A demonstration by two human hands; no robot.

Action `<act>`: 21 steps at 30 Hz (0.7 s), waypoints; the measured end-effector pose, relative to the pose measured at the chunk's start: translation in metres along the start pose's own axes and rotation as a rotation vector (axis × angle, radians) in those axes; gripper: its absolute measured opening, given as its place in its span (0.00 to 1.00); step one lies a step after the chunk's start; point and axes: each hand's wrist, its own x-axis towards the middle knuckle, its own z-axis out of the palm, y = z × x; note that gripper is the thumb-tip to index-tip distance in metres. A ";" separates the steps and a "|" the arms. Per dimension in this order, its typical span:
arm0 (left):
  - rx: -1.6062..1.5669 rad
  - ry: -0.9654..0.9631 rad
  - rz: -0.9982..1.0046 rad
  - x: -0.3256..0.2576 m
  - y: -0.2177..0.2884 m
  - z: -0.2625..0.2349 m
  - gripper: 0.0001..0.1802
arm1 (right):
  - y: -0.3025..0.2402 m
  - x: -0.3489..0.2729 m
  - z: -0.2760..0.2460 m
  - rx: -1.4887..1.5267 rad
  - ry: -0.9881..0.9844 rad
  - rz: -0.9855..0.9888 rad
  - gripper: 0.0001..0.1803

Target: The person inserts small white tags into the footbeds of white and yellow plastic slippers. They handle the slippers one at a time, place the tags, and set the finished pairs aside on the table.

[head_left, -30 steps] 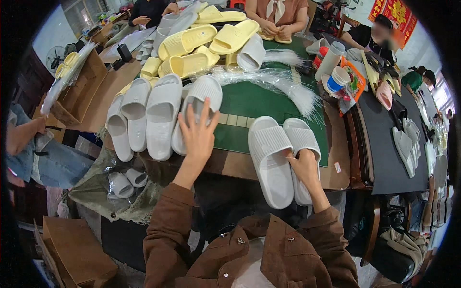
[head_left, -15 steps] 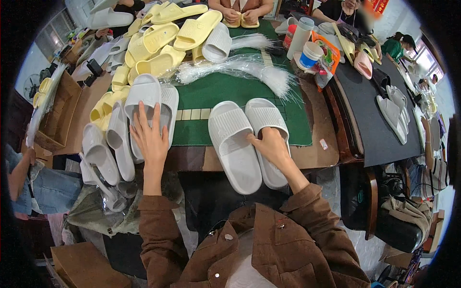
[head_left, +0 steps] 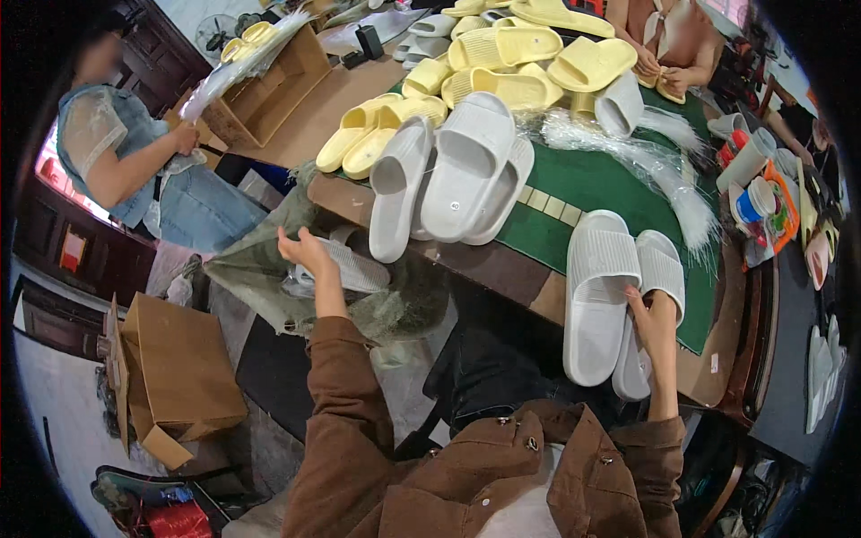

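My left hand (head_left: 311, 255) is open, its fingers apart, over a green woven sack (head_left: 256, 269) below the table's edge. Beside it, a ridged grey slipper (head_left: 363, 271) lies in the sack's mouth, partly hidden by the hand and wrist. My right hand (head_left: 657, 316) reaches under the ridged strap of a grey slide slipper (head_left: 665, 260) and grips it, with the fingertips hidden inside. Its mate, another grey slipper (head_left: 592, 327), sits alongside to the left. Several more grey slippers (head_left: 468, 157) lean together at the table's front edge.
Yellow slippers (head_left: 502, 47) are heaped across the far table. Clear plastic ties (head_left: 619, 143) lie on the green mat (head_left: 529, 235). A person in denim (head_left: 193, 193) stands at left, near an open carton (head_left: 184, 363). Another person's hands (head_left: 659, 72) hold yellow slippers opposite.
The view has swung left. My left hand has left the grey slippers and moved down over the sack; the slipper nearest the edge is gone from there. My right hand stays in its slipper.
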 end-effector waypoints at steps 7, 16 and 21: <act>0.350 0.047 -0.529 0.055 -0.103 -0.005 0.49 | 0.010 0.004 -0.006 -0.004 -0.033 0.003 0.27; 0.023 -0.076 -0.818 0.026 -0.243 0.000 0.46 | 0.002 -0.002 -0.004 -0.056 0.052 -0.055 0.28; -0.021 -0.160 -0.618 0.041 -0.225 -0.003 0.35 | 0.005 0.001 0.000 -0.040 0.065 -0.090 0.27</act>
